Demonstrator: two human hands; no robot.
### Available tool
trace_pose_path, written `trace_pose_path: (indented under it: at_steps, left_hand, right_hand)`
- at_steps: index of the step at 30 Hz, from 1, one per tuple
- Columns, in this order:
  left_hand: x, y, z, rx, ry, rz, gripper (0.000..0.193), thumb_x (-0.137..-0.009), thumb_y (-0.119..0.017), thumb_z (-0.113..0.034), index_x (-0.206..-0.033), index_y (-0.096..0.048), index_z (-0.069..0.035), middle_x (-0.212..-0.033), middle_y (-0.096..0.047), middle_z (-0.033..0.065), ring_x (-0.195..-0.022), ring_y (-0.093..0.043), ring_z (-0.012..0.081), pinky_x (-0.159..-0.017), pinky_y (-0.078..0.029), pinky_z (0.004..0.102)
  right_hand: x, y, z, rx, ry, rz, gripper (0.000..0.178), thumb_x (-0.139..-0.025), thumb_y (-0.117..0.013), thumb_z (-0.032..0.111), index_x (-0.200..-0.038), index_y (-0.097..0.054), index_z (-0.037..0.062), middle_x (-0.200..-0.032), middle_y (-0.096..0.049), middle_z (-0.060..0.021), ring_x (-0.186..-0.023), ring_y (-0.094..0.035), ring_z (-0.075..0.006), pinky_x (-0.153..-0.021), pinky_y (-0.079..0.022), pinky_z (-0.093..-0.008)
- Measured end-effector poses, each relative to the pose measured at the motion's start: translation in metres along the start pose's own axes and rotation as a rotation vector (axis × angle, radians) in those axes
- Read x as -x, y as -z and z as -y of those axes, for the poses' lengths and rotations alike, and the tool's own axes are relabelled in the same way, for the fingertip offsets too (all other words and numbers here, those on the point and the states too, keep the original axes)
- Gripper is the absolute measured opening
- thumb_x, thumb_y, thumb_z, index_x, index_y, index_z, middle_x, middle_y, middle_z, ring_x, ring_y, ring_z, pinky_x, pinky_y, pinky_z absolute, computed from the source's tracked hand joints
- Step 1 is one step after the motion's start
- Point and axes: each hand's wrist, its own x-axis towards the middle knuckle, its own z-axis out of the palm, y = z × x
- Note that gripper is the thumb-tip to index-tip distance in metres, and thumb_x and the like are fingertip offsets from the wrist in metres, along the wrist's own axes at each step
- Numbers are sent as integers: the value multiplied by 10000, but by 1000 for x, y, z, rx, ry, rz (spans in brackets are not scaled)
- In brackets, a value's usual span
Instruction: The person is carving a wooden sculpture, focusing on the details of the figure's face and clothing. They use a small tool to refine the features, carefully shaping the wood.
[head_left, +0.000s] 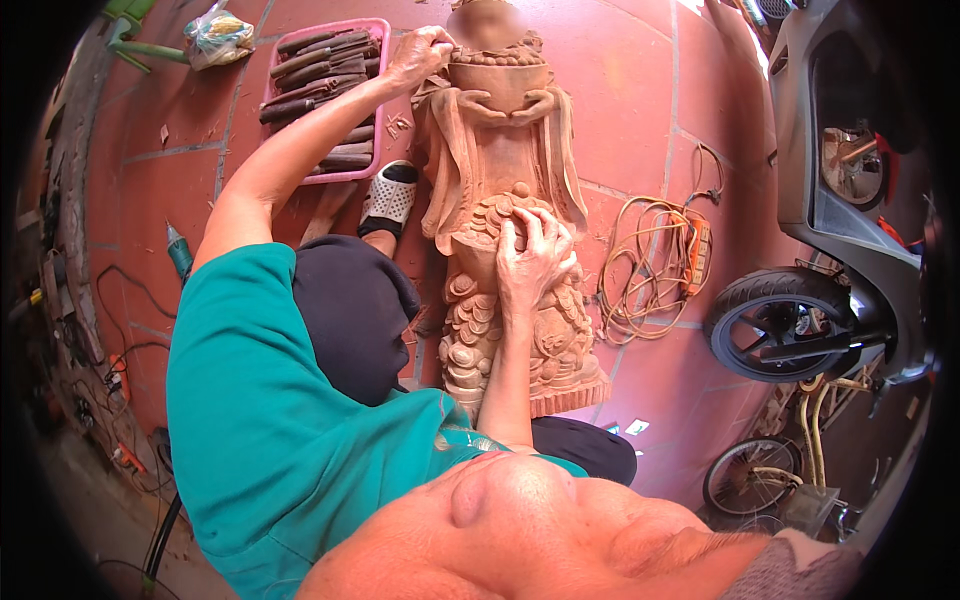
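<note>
Right grip [535, 258] on statue [503, 160], tray [383, 50], power strip [698, 255]

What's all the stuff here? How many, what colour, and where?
Carved statue: one, brown, centre
Basket: one, pink, upper left
Tools: many, dark, in basket
Bag: one, whitish, upper left
Clog: one, white, left of statue
Cord coil: one, orange, right of statue
Power strip: one, orange, beside cord
Motorbike: one, grey, right
Bicycle: one, pale frame, lower right
Edge clutter: uncounted, dim, far left
Shirt: one, teal, lower left
Left hand: one, fingers near statue's shoulder
Right hand: one, fingers on statue
</note>
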Motion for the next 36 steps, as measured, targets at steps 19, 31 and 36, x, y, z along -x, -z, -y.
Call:
trace_pose_path:
  at_steps: [19, 31, 36]
  left_hand:
    - [16, -1, -12, -6, -70, 117, 145, -915, -615, -95, -994, -704, -13, -878, -688, 65, -837, -608, 126, -760, -496, 300]
    - [9, -12, -2, 188, 108, 29, 200, -916, -637, -158, -1002, -719, 2, -837, -684, 43, -792, -601, 121, -733, -497, 301]
    - [7, -5, -2, 125, 104, 80, 217, -910, -625, -158, -1014, -712, 13, -839, -689, 76, -803, -613, 142, -739, -499, 312]
  right_hand:
    - [0, 1, 3, 58, -10, 4, 227, -821, -730, 260, -1040, -715, 205, -1156, -634, 28, -1161, -530, -219, -994, -324, -474]
    - [-1, 3, 5, 52, -8, 2, 228, -824, -732, 261, -1043, -716, 202, -1159, -636, 27, -1164, -529, -220, -1014, -312, -468]
    - [0, 2, 4, 51, 0, -1, 226, -823, -730, 264, -1041, -716, 202, -1160, -636, 26, -1165, -528, -219, -1005, -312, -466]
